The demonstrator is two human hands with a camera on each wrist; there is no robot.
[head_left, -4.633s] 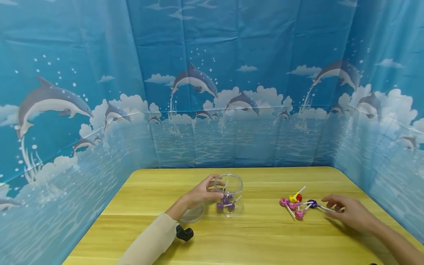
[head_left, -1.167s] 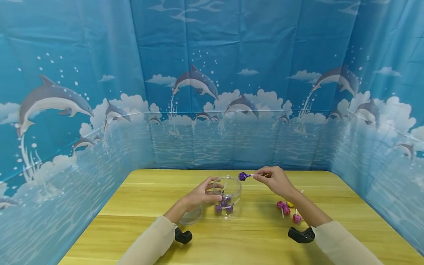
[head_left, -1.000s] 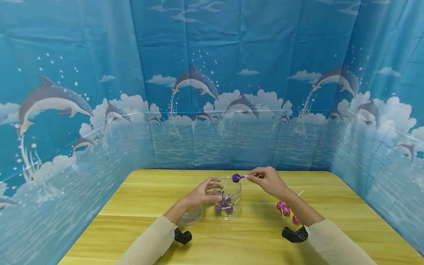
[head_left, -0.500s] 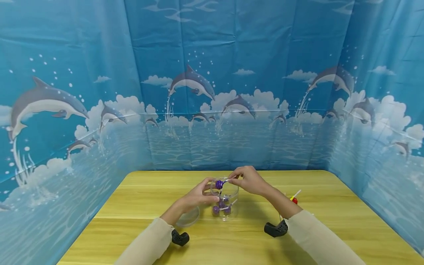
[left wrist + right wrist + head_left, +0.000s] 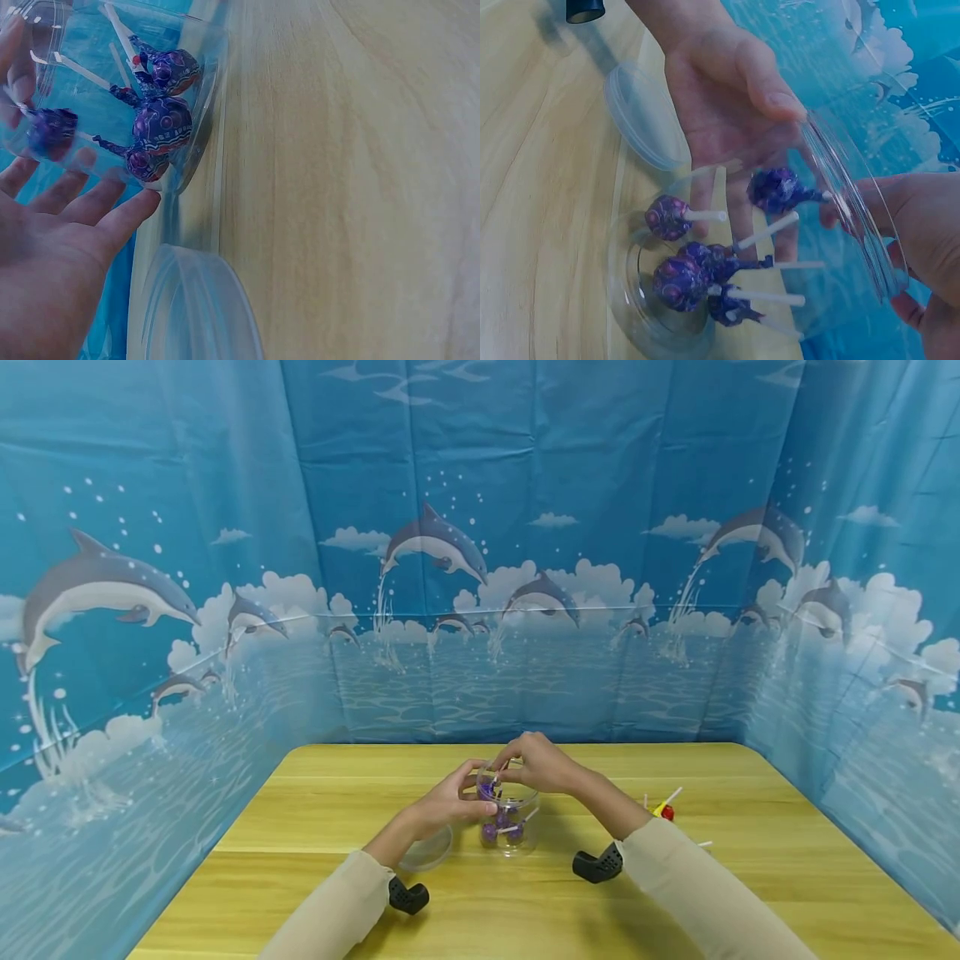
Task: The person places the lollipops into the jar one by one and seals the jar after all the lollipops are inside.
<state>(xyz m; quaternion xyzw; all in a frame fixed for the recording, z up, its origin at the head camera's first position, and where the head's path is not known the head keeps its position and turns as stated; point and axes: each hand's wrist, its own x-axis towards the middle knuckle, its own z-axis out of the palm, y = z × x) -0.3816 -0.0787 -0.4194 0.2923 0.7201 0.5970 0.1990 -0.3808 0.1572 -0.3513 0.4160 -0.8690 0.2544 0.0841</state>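
right hand's pinching a purple-wrapped lollipop by the stick, candy end just below those fingertips inside the clear jar, left hand wrapped round its side, more purple lollipops sitting well below the pinch

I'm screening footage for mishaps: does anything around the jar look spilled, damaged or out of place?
Nothing stands out: the clear jar stands upright with purple lollipops inside, the lid lies on the table, and no spill or damage shows.
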